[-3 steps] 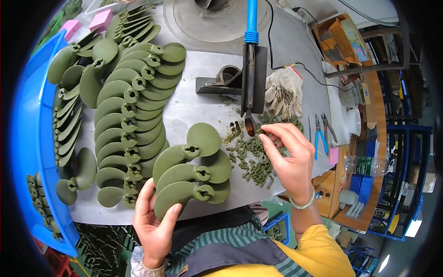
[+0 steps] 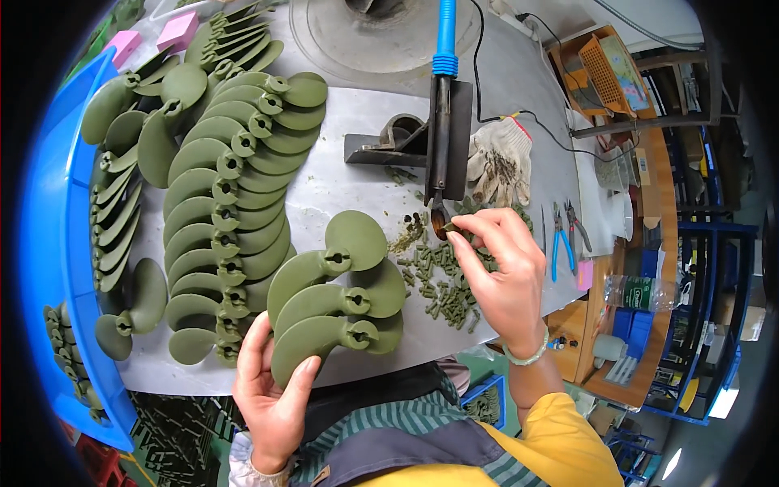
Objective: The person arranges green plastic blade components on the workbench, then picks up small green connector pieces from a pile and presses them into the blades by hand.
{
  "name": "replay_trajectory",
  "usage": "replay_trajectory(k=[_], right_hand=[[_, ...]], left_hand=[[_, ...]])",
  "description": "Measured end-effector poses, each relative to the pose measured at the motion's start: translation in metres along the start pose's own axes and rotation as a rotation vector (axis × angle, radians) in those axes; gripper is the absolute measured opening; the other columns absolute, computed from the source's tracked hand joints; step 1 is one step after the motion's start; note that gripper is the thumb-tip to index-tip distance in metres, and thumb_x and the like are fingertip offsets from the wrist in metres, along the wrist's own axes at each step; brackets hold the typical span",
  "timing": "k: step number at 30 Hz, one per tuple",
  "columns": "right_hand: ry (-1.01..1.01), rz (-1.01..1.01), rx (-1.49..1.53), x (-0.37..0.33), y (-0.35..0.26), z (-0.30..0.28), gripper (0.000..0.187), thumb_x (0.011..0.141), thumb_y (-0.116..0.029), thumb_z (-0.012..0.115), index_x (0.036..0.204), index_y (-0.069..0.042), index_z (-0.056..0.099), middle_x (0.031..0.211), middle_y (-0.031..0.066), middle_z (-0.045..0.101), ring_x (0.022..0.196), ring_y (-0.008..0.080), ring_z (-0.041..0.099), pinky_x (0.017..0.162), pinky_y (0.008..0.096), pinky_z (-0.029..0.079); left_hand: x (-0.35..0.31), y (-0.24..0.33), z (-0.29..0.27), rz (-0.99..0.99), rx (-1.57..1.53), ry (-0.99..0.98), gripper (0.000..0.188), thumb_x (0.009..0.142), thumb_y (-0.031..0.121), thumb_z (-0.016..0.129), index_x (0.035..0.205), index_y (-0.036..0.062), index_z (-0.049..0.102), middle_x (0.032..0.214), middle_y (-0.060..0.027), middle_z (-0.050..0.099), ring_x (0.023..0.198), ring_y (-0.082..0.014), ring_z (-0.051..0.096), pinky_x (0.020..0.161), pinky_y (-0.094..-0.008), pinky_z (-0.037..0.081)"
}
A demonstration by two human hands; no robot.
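My left hand (image 2: 272, 398) is closed on the lower left edge of three stacked olive-green propellers (image 2: 329, 321), their notched hubs facing up. My right hand (image 2: 511, 276) pinches a small green peg (image 2: 450, 228) between thumb and forefinger, right beside the dark, spoon-like tip of a soldering iron (image 2: 439, 215). The iron has a blue grip and points toward me, resting on a dark metal stand (image 2: 385, 150). Below its tip, many loose green pegs (image 2: 442, 284) lie on the grey table, partly hidden by my right hand.
Long overlapping rows of green propellers (image 2: 227, 219) cover the table's left side, beside a blue bin (image 2: 61, 203). Right of the iron lie a stained white glove (image 2: 499, 162), blue-handled pliers (image 2: 561, 243) and a black cable. A wooden shelf (image 2: 641, 365) stands farther right.
My right hand has shifted slightly left, bringing the pinched peg up to the iron's tip. The left hand and its propellers have hardly moved.
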State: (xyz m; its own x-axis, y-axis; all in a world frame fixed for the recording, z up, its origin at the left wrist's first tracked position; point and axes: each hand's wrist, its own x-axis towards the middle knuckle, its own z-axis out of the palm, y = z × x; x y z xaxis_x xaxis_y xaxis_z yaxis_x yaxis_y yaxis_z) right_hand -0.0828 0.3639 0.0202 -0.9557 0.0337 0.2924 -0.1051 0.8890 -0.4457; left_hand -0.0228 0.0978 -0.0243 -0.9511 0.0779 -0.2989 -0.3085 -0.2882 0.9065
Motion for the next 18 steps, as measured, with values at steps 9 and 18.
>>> replay_trajectory(k=[9, 18], right_hand=[[-0.061, -0.053, -0.156, 0.0078, -0.0034, 0.0038, 0.018, 0.078, -0.001, 0.074, 0.095, 0.002, 0.069, 0.082, 0.0106, 0.055, 0.079, 0.0279, 0.057, 0.071, 0.0387, 0.048], [-0.074, -0.052, -0.162, 0.0098, -0.0031, 0.0058, 0.018, 0.077, -0.001, 0.074, 0.095, 0.002, 0.069, 0.08, 0.0105, 0.054, 0.078, 0.0275, 0.056, 0.07, 0.0388, 0.047]], left_hand=[[0.005, 0.0008, 0.0039, 0.003, 0.011, 0.005, 0.065, 0.088, -0.01, 0.064, 0.146, -0.0066, 0.033, 0.13, -0.017, 0.06, 0.117, -0.0197, 0.059, 0.101, -0.0314, 0.046], [0.0076, 0.0032, 0.0059, -0.002, 0.007, 0.003, 0.065, 0.088, -0.009, 0.064, 0.145, -0.0069, 0.033, 0.13, -0.0179, 0.06, 0.117, -0.0203, 0.059, 0.101, -0.0311, 0.046]])
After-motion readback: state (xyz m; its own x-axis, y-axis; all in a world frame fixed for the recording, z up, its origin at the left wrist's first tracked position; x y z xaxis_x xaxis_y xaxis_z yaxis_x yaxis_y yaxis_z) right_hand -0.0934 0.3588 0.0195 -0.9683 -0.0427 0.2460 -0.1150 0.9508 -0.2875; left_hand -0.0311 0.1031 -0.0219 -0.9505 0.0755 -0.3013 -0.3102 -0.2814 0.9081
